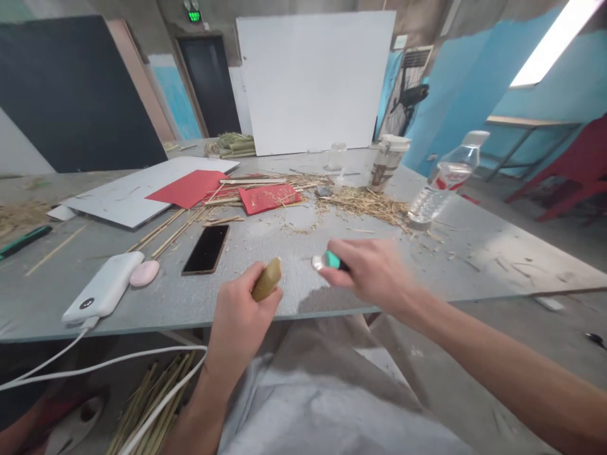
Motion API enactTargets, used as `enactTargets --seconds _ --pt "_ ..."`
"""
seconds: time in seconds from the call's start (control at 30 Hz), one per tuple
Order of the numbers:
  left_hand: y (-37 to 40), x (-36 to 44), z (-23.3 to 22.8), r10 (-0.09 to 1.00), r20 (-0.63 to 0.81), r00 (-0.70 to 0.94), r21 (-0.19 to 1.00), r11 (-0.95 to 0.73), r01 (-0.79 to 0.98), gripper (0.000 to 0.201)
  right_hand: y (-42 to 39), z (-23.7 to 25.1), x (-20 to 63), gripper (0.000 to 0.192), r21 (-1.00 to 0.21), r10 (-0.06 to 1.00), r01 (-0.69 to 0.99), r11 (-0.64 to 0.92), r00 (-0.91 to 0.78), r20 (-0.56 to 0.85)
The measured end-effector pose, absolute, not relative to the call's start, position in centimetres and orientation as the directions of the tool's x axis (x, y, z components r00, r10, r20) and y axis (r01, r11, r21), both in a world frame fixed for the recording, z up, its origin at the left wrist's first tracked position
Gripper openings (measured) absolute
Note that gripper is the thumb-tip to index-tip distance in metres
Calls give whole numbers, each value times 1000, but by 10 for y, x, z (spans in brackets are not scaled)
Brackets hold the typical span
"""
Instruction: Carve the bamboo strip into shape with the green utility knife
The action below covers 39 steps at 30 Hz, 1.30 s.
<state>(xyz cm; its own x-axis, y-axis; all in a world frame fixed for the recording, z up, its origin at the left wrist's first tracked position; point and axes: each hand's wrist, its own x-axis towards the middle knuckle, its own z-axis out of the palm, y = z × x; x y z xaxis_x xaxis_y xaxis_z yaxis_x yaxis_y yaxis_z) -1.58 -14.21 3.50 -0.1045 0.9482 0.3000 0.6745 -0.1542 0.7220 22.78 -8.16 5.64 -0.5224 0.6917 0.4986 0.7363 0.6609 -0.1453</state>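
Observation:
Over the table's near edge, my left hand (241, 316) is wrapped round a short yellow-green piece of stalk (268, 280), its cut end pointing up and away. To its right, my right hand (367, 268) grips a utility knife (332, 260) with a teal and black handle. The knife's silvery front end points left toward the stalk, with a gap between them. Some blur covers the right hand, and the blade is too faint to make out well. Beneath both hands lies the grey tabletop (289, 306).
A phone (206, 249), a white power bank (103, 286) with a cable and a pink round case (145, 273) lie on the left. Farther back are red envelopes (270, 198), straw scraps (370, 205), a lidded cup (387, 164) and a water bottle (446, 180). Stalks (154, 398) stand below the table.

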Motion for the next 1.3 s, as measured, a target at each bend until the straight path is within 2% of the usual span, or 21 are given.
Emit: enactTargets --seconds 0.17,0.43,0.63,0.83,0.9,0.97,1.03,1.13,1.23,1.3 --pt "-147 -16 33 962 256 -100 754 -133 644 22 -97 52 208 74 -124 647 677 725 -610 457" --pt "-148 -16 33 967 241 -88 789 -142 598 20 -95 56 199 73 -169 688 689 705 -606 400" --pt "-148 -12 35 958 273 -85 781 -169 601 21 -93 58 198 71 -171 682 679 714 -619 389" --pt "-153 -5 32 934 329 -139 726 -156 670 19 -91 54 195 75 -114 632 655 747 -646 427" --pt "-162 -2 29 927 348 -141 707 -161 689 19 -77 55 200 76 -108 644 683 722 -608 465" --pt "-170 0 24 936 344 -76 708 -205 676 21 -55 59 211 73 -140 714 786 602 -452 535" --pt "-174 -3 20 940 341 -22 750 -258 609 19 -36 67 226 68 -180 743 854 487 -297 600" --pt "-163 -13 18 950 275 -150 857 -172 486 28 -31 77 240 63 -218 719 881 421 -177 672" --pt "-145 -17 19 989 128 -76 974 -111 198 28 -53 79 235 66 -209 686 809 550 -295 666" --pt "-139 -13 18 999 15 -35 999 -16 -45 29 -69 76 224 66 -214 677 757 618 -373 635"
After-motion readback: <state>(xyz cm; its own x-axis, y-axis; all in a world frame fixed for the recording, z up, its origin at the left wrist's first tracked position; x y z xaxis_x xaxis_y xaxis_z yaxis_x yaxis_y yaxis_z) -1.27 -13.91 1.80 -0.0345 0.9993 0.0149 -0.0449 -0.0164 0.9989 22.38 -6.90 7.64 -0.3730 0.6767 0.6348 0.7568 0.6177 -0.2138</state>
